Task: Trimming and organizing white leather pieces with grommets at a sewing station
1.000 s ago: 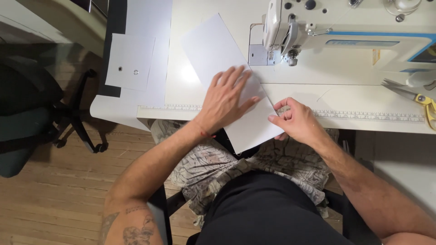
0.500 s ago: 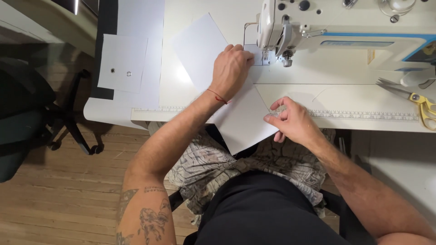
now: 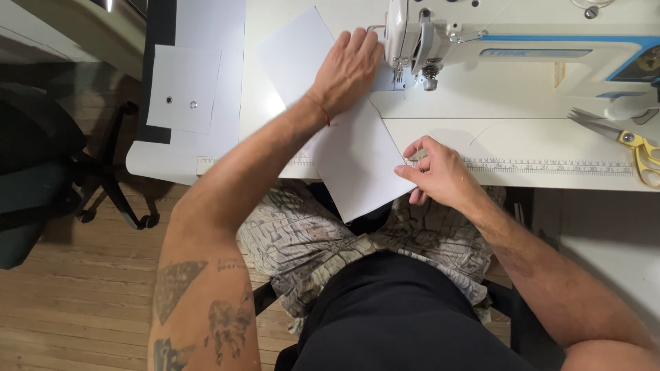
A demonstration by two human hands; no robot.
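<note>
At the far left stands one dark office chair with a wheeled base (image 3: pixel 41 172) on the wooden plank floor (image 3: pixel 75 302). Just right of it, on the left end of the white worktable (image 3: pixel 522 137), lies one small square white sheet with two little metal eyelets (image 3: pixel 184 88), resting on a larger white sheet over a black strip.

The long white rectangular sheet of stiff fabric or paper (image 3: pixel 357 161) lies slanted across the near table edge, its far end reaching toward the machine and its near corner hanging over the person's patterned shorts. The left hand (image 3: pixel 347 69) lies flat on the far part of this sheet, fingers spread narrow and pressing it down, fingertips just beside the presser foot of the one white industrial sewing machine (image 3: pixel 495 41). The machine carries a long blue stripe along its arm and a blue panel at its right end.

The right hand (image 3: pixel 436 172) pinches the sheet's right edge near the table's front, thumb and forefinger closed on it. One printed ruler strip (image 3: pixel 550 166) runs along the near table edge. At the far right lies one pair of yellow-handled scissors (image 3: pixel 629 141).
</note>
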